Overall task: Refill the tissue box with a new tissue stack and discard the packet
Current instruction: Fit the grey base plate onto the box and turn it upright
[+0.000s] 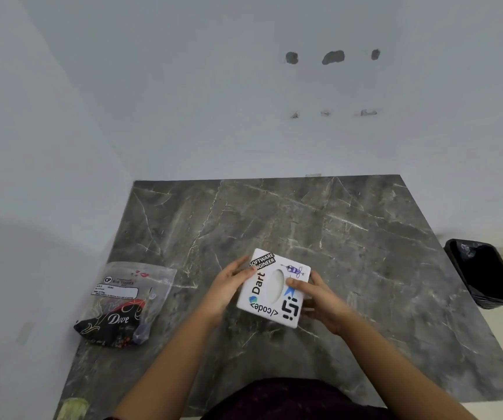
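Observation:
A square white tissue box covered in stickers sits near the middle of the grey marble table, its oval slot facing up. My left hand grips its left side, thumb on the top near a black sticker. My right hand holds the right side, thumb resting on the top by the slot. To the left lies a clear plastic tissue packet with red and black print; it looks partly crumpled.
A black bin lined with a black bag stands on the floor off the table's right edge. Pale walls close in behind and to the left of the table.

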